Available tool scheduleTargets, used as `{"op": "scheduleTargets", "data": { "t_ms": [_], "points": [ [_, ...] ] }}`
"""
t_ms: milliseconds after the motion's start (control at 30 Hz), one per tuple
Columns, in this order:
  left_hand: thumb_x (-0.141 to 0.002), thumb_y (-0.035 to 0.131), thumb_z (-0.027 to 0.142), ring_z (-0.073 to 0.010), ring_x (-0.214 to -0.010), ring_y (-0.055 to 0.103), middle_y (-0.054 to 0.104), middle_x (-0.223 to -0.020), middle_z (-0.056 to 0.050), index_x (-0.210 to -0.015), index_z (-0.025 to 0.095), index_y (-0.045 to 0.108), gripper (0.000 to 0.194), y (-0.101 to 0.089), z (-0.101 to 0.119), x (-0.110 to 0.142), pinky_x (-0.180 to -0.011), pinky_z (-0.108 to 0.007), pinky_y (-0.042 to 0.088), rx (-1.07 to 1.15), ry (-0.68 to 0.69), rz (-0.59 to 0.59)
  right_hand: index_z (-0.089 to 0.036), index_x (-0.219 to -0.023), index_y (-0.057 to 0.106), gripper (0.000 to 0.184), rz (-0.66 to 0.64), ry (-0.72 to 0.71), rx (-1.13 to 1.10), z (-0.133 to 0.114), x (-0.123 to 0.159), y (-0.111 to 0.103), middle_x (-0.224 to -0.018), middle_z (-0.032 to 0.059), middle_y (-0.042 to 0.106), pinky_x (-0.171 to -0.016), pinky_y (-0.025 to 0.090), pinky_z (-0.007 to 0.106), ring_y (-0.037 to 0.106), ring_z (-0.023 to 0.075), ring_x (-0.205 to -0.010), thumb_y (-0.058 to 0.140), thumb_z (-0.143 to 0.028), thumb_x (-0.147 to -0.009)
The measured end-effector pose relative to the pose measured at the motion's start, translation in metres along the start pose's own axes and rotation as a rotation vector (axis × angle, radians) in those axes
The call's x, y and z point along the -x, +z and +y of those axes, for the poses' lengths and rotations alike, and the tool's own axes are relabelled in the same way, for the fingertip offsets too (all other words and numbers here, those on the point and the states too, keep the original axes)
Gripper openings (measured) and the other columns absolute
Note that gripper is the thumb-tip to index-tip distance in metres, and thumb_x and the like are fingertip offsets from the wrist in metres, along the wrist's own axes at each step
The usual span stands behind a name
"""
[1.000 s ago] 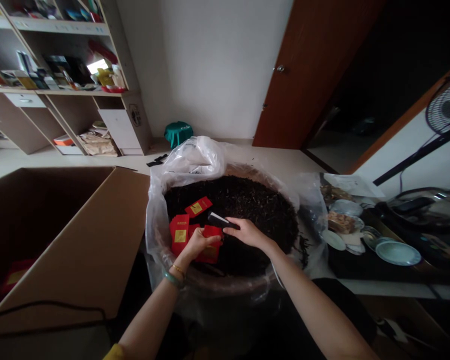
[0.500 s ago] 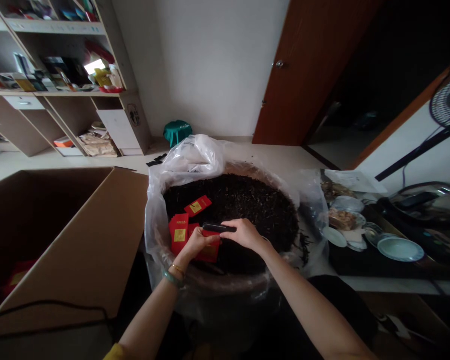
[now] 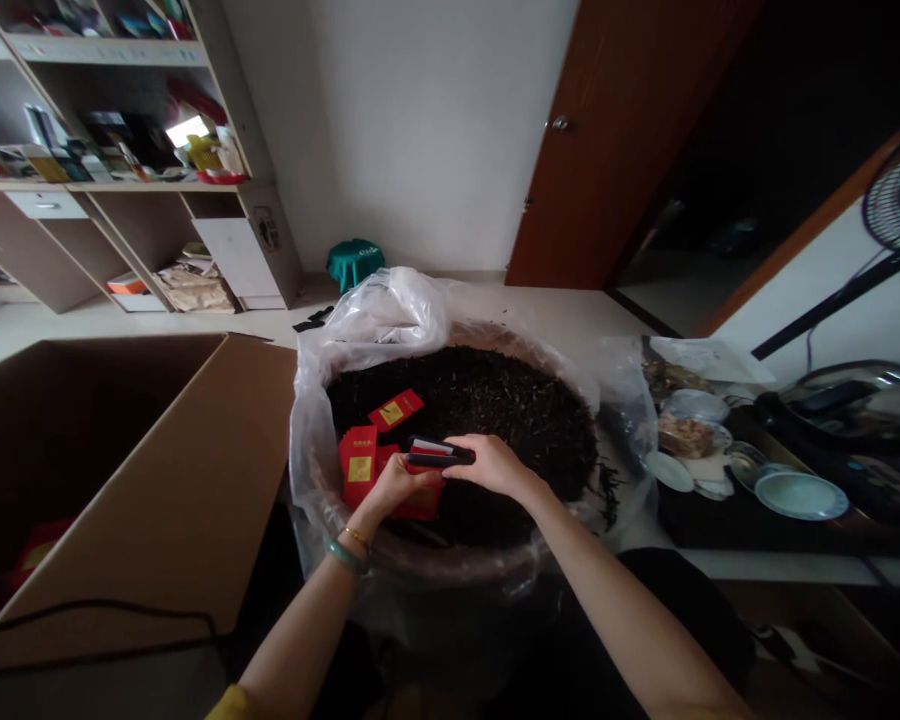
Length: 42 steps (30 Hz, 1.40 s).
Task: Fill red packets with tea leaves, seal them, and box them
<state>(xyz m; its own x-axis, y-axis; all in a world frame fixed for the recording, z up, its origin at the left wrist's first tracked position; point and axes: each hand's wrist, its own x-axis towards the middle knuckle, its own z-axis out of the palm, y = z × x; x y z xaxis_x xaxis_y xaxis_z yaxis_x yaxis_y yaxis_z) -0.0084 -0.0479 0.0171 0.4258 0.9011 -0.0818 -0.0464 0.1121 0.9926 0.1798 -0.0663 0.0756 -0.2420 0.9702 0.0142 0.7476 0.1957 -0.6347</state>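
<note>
Right hand (image 3: 489, 464) holding black clamp-like tool (image 3: 441, 461), arms spread — left hand (image 3: 391, 488) pinching red packet (image 3: 421, 469) right by it, over dark leafy stuff (image 3: 510, 410). Lining-up stage imo — wants steady fingers, packet edge straight.

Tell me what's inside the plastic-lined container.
Dark, dried shreds fill the plastic-lined container, with red packets lying on top at the left. Whatever lies beneath the packets is covered, as is anything below the shreds' surface.
</note>
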Motion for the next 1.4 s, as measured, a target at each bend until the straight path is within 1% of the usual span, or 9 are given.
{"op": "scheduleTargets", "data": {
  "t_ms": [233,533,700,800,933,1067,1267,1333,1400],
  "points": [
    [-0.054,0.084,0.039,-0.0208,-0.074,0.067,0.073,-0.078,-0.006,-0.084,0.010,0.070,0.043,-0.001,-0.011,0.000,-0.072,-0.031,0.053,0.001,0.026,0.011,-0.026,-0.108,0.070,0.035,0.033,-0.029,0.053,-0.005,-0.002,0.010,-0.106,0.0040,0.072,-0.088,0.050,0.031,0.067,0.0228,-0.099,0.072,-0.033,-0.075],
    [-0.055,0.083,0.036,-0.0179,-0.068,0.065,0.072,-0.074,-0.004,-0.082,0.011,0.070,0.039,0.001,-0.007,0.000,-0.068,-0.029,0.051,0.024,0.013,0.000,-0.026,-0.108,0.070,0.034,0.085,-0.071,0.073,-0.002,-0.002,0.014,-0.107,0.0043,0.072,-0.088,0.050,0.031,0.067,0.0227,-0.098,0.072,-0.033,-0.075],
    [-0.054,0.082,0.034,-0.0175,-0.073,0.063,0.072,-0.079,-0.003,-0.084,0.012,0.071,0.039,0.002,0.001,0.001,-0.070,-0.026,0.049,-0.043,0.040,0.089,-0.025,-0.106,0.071,0.032,0.109,-0.064,0.112,-0.001,-0.003,0.017,-0.103,0.0053,0.073,-0.086,0.051,0.033,0.068,0.0247,-0.095,0.071,-0.034,-0.075],
    [-0.055,0.080,0.041,-0.0166,-0.067,0.061,0.071,-0.070,-0.003,-0.076,0.012,0.072,0.037,0.002,0.002,-0.001,-0.064,-0.025,0.047,-0.065,0.007,0.143,-0.025,-0.105,0.072,0.032,0.108,-0.031,0.056,0.002,-0.004,0.017,-0.103,0.0053,0.073,-0.087,0.051,0.033,0.068,0.0249,-0.096,0.072,-0.035,-0.075],
    [-0.055,0.077,0.046,-0.0170,-0.065,0.061,0.069,-0.065,-0.003,-0.070,0.012,0.072,0.037,0.000,0.001,-0.002,-0.063,-0.025,0.046,-0.035,0.042,0.221,-0.025,-0.114,0.066,0.047,0.090,-0.022,-0.058,0.013,-0.008,0.012,-0.110,0.0045,0.071,-0.088,0.050,0.033,0.066,0.0239,-0.100,0.075,-0.037,-0.070],
    [-0.058,0.077,0.043,-0.0160,-0.064,0.061,0.070,-0.072,-0.004,-0.083,0.013,0.072,0.039,-0.002,-0.001,-0.002,-0.061,-0.025,0.046,0.019,0.073,0.299,-0.021,-0.121,0.062,0.053,0.147,0.111,0.020,0.035,-0.013,-0.002,-0.117,0.0084,0.067,-0.091,0.048,0.033,0.063,0.0248,-0.107,0.073,-0.038,-0.072],
    [-0.061,0.073,0.049,-0.0108,-0.053,0.050,0.062,-0.058,0.000,-0.072,0.012,0.072,0.038,-0.005,-0.005,-0.003,-0.052,-0.021,0.038,-0.013,0.076,0.437,-0.017,-0.115,0.064,0.041,0.109,0.320,0.395,0.066,-0.012,-0.009,-0.111,0.0145,0.068,-0.087,0.048,0.040,0.061,0.0316,-0.106,0.070,-0.029,-0.076],
    [-0.063,0.071,0.052,-0.0102,-0.052,0.048,0.060,-0.055,0.001,-0.070,0.013,0.071,0.040,-0.004,-0.005,-0.003,-0.050,-0.021,0.036,-0.011,0.077,0.420,-0.017,-0.109,0.067,0.033,0.183,0.275,0.418,0.063,-0.011,-0.003,-0.111,0.0148,0.067,-0.087,0.046,0.042,0.060,0.0317,-0.105,0.067,-0.025,-0.077],
    [-0.063,0.070,0.054,-0.0106,-0.052,0.047,0.060,-0.056,0.001,-0.069,0.013,0.070,0.042,-0.003,-0.005,-0.003,-0.049,-0.021,0.035,0.015,0.068,0.387,-0.017,-0.107,0.067,0.027,0.252,0.155,0.263,0.052,-0.012,0.007,-0.109,0.0128,0.068,-0.086,0.047,0.038,0.062,0.0263,-0.100,0.062,-0.025,-0.082]
  ]
}}
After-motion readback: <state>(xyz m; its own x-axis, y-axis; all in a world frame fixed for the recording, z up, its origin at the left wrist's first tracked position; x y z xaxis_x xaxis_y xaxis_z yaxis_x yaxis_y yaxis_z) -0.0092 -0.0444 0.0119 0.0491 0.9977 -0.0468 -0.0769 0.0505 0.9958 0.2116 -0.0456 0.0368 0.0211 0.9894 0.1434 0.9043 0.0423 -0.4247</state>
